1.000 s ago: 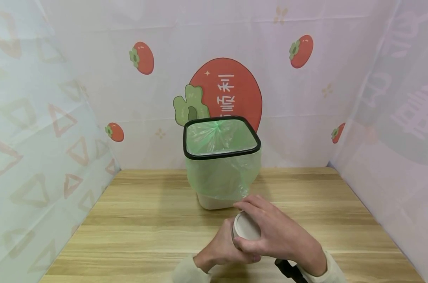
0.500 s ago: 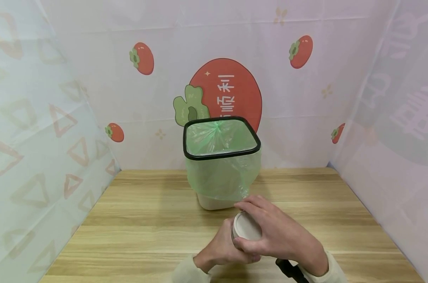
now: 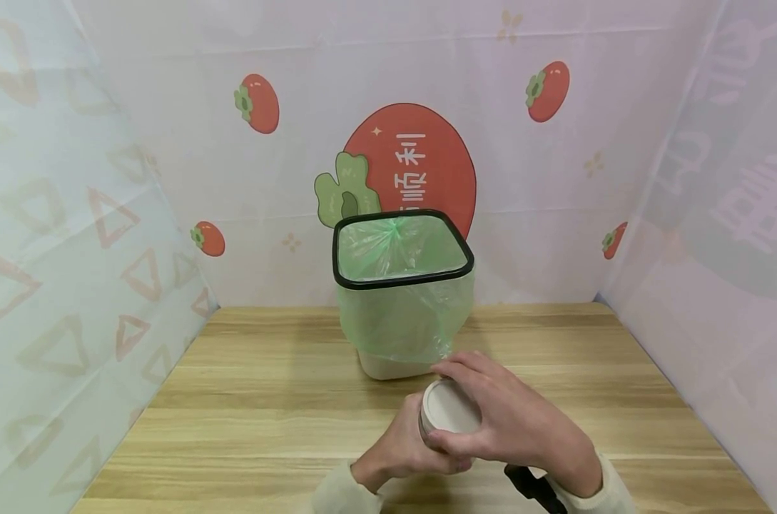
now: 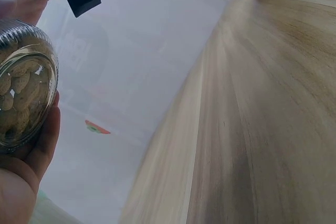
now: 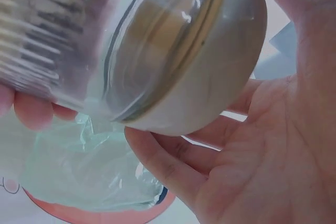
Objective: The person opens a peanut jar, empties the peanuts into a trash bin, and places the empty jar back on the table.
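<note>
Right hand (image 3: 516, 421) has shifted slightly rightward since the earlier frame, thumb and fingers curled round the pale lid (image 3: 451, 410). Left hand (image 3: 401, 450) grips the ribbed glass jar (image 5: 58, 51) beneath, held off the table (image 3: 266, 400), near the bin (image 3: 388, 370).

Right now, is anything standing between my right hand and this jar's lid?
Nothing visible does: your right hand touches the pale lid directly, gripping it around its edge. Your left hand holds the ribbed glass jar itself.
</note>
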Demonstrator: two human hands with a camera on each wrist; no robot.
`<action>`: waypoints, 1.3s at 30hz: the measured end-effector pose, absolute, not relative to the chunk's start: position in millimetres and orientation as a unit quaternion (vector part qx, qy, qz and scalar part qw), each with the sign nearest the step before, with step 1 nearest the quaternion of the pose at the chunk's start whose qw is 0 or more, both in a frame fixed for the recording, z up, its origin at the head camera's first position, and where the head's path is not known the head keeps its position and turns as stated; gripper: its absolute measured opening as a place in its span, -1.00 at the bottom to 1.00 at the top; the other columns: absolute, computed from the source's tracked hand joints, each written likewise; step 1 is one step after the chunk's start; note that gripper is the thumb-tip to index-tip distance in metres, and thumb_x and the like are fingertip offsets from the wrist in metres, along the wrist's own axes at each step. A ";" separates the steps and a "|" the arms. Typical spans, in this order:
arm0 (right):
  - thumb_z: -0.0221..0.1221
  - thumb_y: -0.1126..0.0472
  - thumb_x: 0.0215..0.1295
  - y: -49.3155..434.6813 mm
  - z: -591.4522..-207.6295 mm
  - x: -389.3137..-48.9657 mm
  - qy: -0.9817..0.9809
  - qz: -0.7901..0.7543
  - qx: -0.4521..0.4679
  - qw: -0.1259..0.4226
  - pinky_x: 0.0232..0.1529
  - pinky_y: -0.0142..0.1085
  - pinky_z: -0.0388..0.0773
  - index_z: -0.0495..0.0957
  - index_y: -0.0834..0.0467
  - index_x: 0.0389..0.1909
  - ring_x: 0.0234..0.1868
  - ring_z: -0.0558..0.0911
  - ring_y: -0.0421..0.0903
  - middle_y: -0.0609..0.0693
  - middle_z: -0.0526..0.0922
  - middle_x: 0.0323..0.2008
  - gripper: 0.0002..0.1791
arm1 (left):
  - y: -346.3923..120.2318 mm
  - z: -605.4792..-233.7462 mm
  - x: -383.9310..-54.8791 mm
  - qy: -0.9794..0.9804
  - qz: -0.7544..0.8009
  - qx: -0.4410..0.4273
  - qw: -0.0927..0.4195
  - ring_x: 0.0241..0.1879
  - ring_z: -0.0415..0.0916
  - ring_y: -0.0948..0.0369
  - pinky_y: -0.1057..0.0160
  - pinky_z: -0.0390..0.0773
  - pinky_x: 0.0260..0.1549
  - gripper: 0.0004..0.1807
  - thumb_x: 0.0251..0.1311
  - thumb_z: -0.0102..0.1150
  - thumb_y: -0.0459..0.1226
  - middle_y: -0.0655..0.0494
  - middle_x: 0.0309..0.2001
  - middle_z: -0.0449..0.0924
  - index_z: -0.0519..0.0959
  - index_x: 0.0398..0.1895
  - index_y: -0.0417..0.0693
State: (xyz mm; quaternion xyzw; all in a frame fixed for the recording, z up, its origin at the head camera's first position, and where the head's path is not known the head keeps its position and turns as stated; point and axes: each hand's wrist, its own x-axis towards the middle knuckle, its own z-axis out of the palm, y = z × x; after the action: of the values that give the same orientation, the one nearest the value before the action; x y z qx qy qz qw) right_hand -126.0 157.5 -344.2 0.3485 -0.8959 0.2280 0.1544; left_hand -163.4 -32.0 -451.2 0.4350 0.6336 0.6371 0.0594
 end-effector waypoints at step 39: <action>0.55 -0.28 0.05 172.7 -338.5 -129.0 -0.881 0.262 0.369 0.139 -0.05 -0.36 0.67 0.61 -0.01 0.26 0.03 0.60 -0.32 -0.25 0.61 0.09 -0.21 | -32.3 -450.5 -164.8 0.621 0.660 0.417 0.072 0.11 0.65 0.22 0.17 0.67 0.18 -0.20 0.00 0.51 -0.38 -0.14 0.16 0.67 0.44 0.39 -0.06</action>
State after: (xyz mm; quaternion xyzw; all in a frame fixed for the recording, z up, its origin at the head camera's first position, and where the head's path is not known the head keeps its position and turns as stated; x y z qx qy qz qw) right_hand -129.0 172.7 -338.5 0.3689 -0.8809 0.2621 0.1389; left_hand -164.8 -32.3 -450.5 0.4170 0.6206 0.6601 0.0724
